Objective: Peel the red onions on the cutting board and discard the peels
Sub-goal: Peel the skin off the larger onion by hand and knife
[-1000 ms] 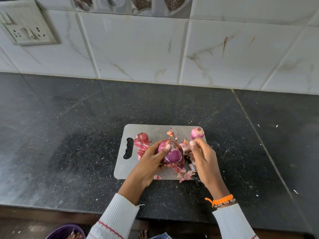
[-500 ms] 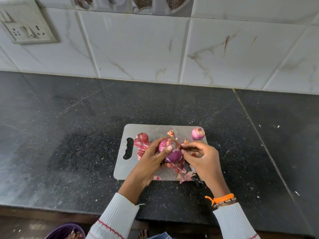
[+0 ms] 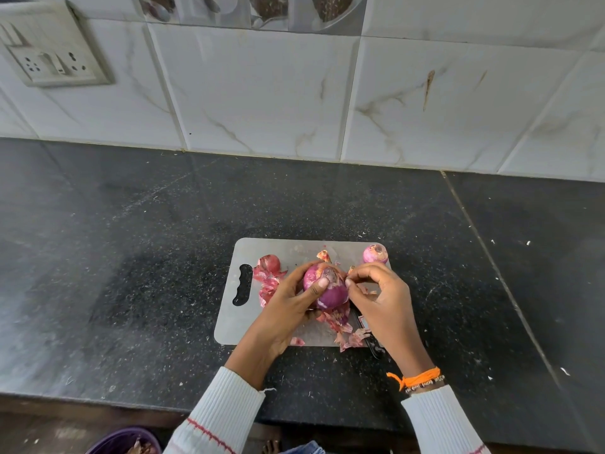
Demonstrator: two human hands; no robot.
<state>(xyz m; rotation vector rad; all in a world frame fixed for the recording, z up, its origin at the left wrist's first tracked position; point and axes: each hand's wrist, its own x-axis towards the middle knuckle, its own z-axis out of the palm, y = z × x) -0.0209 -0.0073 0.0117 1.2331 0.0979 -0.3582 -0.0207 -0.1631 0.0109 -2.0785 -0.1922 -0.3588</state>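
Observation:
My left hand (image 3: 291,304) grips a large red onion (image 3: 329,291) above the middle of the grey cutting board (image 3: 294,249), thumb laid across its top. My right hand (image 3: 381,298) is at the onion's right side, fingertips pinching a flake of peel against it. A small peeled onion (image 3: 375,253) sits at the board's far right corner. Another red onion (image 3: 270,263) with loose skin lies near the board's handle slot. Torn peels (image 3: 342,322) are heaped under the held onion and trail off the board's near edge.
A black-handled knife (image 3: 373,345) lies partly under my right hand at the board's near right. The board sits on a dark speckled counter (image 3: 131,257) against a tiled wall. A purple bin (image 3: 126,442) with peels stands below the counter edge at lower left.
My right hand moved from beside the small onion leftward and down to the held onion and now pinches peel at its side. My left hand stayed put.

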